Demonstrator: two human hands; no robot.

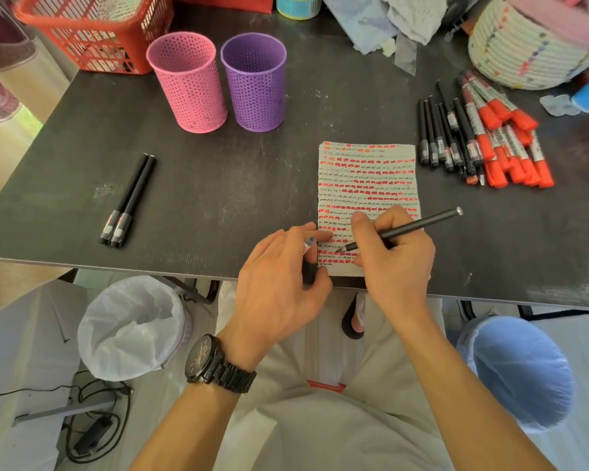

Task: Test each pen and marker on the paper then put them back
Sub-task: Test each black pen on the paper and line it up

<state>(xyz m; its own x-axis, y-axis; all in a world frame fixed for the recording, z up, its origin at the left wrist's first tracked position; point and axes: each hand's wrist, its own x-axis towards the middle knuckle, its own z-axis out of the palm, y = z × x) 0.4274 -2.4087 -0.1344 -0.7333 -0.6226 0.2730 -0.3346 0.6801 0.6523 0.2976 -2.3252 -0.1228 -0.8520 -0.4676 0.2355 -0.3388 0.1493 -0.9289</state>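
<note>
The right hand (393,256) grips a slim black pen (405,229), its fingers (363,224) curled tightly round the lower barrel. The pen's tip rests on the lower part of a sheet of grey paper (368,185), and the barrel slants up and to the right, over the hand. The paper lies on the dark grey surface (218,185) near its front edge and is covered with rows of red marker dashes and small black scribbles. The left hand (279,270), with a black metal wristwatch (218,367) on its wrist, rests at the paper's left edge. Its fingers (305,232) and thumb pinch a black pen cap (309,266) with a white label, the index fingertip just reaching the sheet. Well to the left, two capped black pens (128,202) lie side by side, touching. Behind them, toward the back of the surface, a pink perforated cup (187,83) and a purple perforated cup (254,83) stand upright just beside each other, and a red plastic lattice basket (92,32) sits at the back left corner. To the right of the paper lies a bunch of black pens (439,137), and against it a pile of red-capped markers (504,144). A white coiled-rope basket (524,45) stands behind the markers. Below the surface's front edge are a white-lined bin (133,328) on the left and a blue-lined bin (521,372) on the right.
</note>
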